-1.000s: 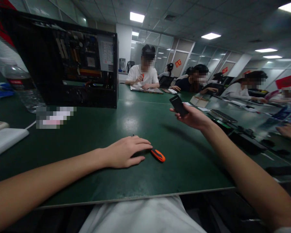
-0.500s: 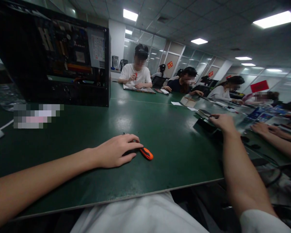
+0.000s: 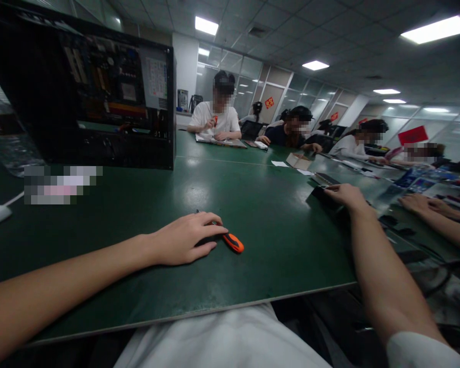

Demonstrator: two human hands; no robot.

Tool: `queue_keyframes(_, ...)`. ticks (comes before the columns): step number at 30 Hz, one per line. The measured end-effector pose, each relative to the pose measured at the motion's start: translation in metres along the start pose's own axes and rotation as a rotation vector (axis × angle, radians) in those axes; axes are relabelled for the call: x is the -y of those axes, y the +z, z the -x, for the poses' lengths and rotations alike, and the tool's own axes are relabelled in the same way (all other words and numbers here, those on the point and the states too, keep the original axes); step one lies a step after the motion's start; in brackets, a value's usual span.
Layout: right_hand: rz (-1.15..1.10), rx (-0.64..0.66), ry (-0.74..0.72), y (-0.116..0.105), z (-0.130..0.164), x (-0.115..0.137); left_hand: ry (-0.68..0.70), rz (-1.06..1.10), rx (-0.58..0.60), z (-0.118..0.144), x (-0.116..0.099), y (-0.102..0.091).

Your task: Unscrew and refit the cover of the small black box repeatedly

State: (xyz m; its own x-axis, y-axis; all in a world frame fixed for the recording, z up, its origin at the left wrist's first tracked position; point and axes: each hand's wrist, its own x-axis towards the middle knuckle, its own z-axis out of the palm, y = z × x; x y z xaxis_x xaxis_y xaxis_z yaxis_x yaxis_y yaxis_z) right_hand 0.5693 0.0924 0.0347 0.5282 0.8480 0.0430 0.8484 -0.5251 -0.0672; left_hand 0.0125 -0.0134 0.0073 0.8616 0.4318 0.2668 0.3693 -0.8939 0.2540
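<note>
My left hand (image 3: 191, 237) lies palm down on the green table, fingers stretched out and spread over a screwdriver. The screwdriver's orange and black handle (image 3: 234, 242) sticks out past my fingertips, and a bit of its dark tip shows behind the knuckles. Its middle is hidden under the hand. At the right, my right hand (image 3: 347, 197) reaches away with bent fingers closed on the near edge of a black box-like object (image 3: 320, 193). A dark flat piece (image 3: 325, 179) lies at that object's far side. What kind of object it is, I cannot make out.
A black computer case (image 3: 138, 148) with its side off stands at the left, beside a plastic bottle (image 3: 7, 135). A small cardboard box (image 3: 299, 160) and paper (image 3: 279, 163) lie farther back. A neighbour's hands (image 3: 416, 203) rest at the right; other people sit across the table.
My right hand has shifted slightly left and down, its fingers now at the black object's near edge. My left hand and the screwdriver have stayed in place.
</note>
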Motion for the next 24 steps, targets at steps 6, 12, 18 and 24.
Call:
queue_keyframes(6,-0.011,0.018,-0.005,-0.002,0.004,0.004,0.002,0.001,-0.009,0.0,-0.001,-0.001)
queue_keyframes(12,-0.027,0.049,-0.01,-0.006,0.003,0.003,0.0,-0.001,-0.005,0.0,0.0,-0.001)
queue_keyframes(18,-0.002,-0.012,0.019,-0.001,0.005,0.009,-0.003,0.004,0.01,-0.001,-0.001,-0.002)
queue_keyframes(24,0.038,-0.209,-0.109,0.009,-0.001,0.018,-0.009,0.0,0.01,-0.001,-0.001,-0.002)
